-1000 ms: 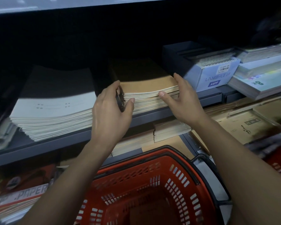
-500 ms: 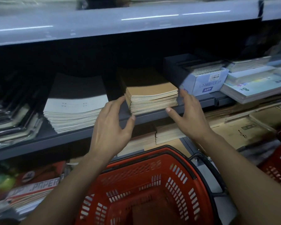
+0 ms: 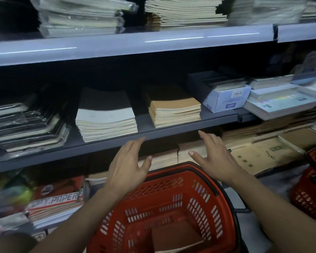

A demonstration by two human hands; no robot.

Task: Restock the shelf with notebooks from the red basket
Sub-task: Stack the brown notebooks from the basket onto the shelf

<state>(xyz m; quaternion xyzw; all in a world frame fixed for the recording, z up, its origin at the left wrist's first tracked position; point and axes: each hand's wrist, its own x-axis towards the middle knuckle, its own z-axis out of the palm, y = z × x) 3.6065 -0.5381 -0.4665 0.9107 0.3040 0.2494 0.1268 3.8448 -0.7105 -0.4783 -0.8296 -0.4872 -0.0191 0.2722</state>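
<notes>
A stack of brown-covered notebooks (image 3: 174, 106) lies on the grey middle shelf (image 3: 171, 129). Below the shelf's front edge, my left hand (image 3: 129, 164) and my right hand (image 3: 214, 157) hover apart, fingers spread, holding nothing. Both are clear of the stack. Under my hands stands the red basket (image 3: 171, 203), and brown notebooks (image 3: 175, 238) lie on its bottom.
A white-covered stack (image 3: 106, 118) sits left of the brown one, dark wrapped books (image 3: 26, 126) further left, a blue-white box (image 3: 226, 96) to the right. More stacks fill the top shelf (image 3: 135, 46) and the lower shelf. A second red basket (image 3: 312, 185) stands at the right.
Both hands have let go of the brown stack and drawn back and down, below the shelf edge. The view has tilted up, bringing the top shelf into sight.
</notes>
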